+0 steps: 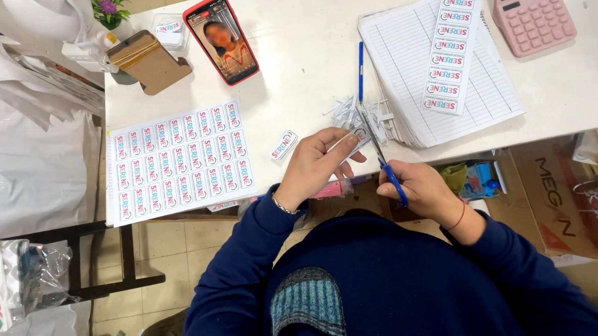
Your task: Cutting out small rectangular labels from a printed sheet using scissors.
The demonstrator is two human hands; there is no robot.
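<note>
My left hand [312, 165] pinches a small printed paper label [357, 137] at the table's front edge. My right hand [423, 190] grips blue-handled scissors [382, 159], whose blades reach up against that label. One cut label [284, 145] lies on the white table [303, 62] just left of my left hand. A heap of thin paper trimmings [354, 113] sits right behind the blades. A full sheet of printed labels [180, 160] lies flat at the left. A narrower strip of labels [449, 54] rests on a lined pad [408, 79] at the right.
A red-cased phone [222, 38] leans on a brown stand [150, 60] at the back left, beside a small flower pot [109, 6]. A pink calculator [533, 22] sits at the back right. A blue pen [360, 71] lies by the pad. Cardboard boxes [556, 197] stand under the table.
</note>
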